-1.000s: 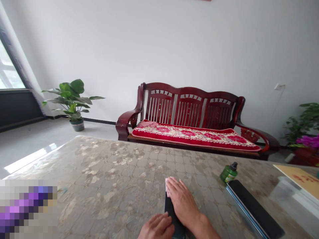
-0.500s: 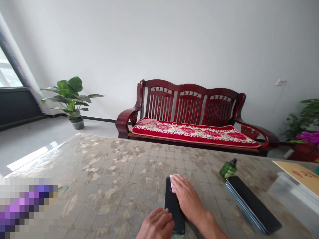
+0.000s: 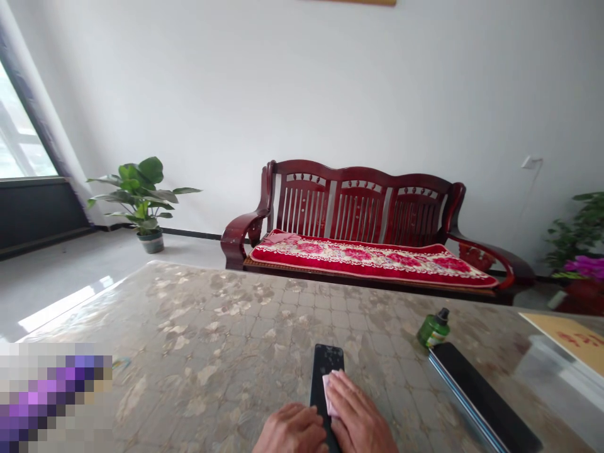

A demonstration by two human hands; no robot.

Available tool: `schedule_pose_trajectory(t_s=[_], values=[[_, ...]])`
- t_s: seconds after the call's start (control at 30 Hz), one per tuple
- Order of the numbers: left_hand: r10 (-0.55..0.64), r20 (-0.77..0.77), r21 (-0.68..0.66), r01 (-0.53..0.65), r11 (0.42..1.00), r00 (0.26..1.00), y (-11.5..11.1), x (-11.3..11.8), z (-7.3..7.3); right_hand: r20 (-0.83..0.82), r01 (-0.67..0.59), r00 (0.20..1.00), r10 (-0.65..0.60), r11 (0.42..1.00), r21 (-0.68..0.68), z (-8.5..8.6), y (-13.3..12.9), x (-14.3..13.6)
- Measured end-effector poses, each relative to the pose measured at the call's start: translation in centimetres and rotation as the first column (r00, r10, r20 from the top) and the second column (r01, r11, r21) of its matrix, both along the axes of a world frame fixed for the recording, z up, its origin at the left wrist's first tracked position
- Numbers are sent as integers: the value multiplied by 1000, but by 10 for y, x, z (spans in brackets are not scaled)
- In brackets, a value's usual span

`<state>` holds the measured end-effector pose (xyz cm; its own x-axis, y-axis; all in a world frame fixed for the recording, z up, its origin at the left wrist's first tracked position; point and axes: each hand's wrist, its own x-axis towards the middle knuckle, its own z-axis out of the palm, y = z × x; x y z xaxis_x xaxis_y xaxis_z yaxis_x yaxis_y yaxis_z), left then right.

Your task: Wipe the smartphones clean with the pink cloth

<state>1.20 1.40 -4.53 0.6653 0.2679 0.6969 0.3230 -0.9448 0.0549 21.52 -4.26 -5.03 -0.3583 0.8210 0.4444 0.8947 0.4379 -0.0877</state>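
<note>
A glossy black phone (image 3: 329, 358) lies flat on the table, its upper end showing wet-looking spots. My right hand (image 3: 361, 415) presses a small folded pink cloth (image 3: 327, 395) onto the phone's face, fingers together over it. At the phone's near left edge, my left hand (image 3: 291, 429) has its fingers curled and steadies it. Both hands cover the phone's lower part.
A green bottle with a black top (image 3: 433, 329) stands right of the phone, beside a stack of dark flat slabs with blue edges (image 3: 486, 396). Further right lie a tan printed sheet (image 3: 566, 336) and a clear plastic box (image 3: 552, 371). Behind the table (image 3: 212, 340) stands a wooden bench (image 3: 358, 207).
My right hand has slid the pink cloth toward me along the phone, uncovering its spotted far end. My left hand stays near the same edge. The view has tilted slightly up.
</note>
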Motion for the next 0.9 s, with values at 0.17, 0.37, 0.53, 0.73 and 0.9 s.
schedule_pose_trajectory(t_s=[0.17, 0.37, 0.53, 0.73, 0.9], values=[[-121, -193, -427, 28, 904, 974, 5, -4, 15, 21, -50, 999, 49, 996, 72, -4, 2, 2], [-136, -242, -695, -74, 715, 961, 14, -6, 52, 36, -79, 997, 75, 989, 128, -8, 2, 5], [-266, -255, -647, 40, 761, 930, 40, -2, 68, 96, -42, 995, 31, 993, 113, -7, 1, 7], [-380, -473, -459, 145, 876, 795, 75, 25, 79, 78, -145, 988, 136, 981, 125, -4, 5, 10], [-410, -603, -410, 175, 895, 685, 88, 48, 74, 115, -229, 970, 215, 965, 128, 1, 4, 8]])
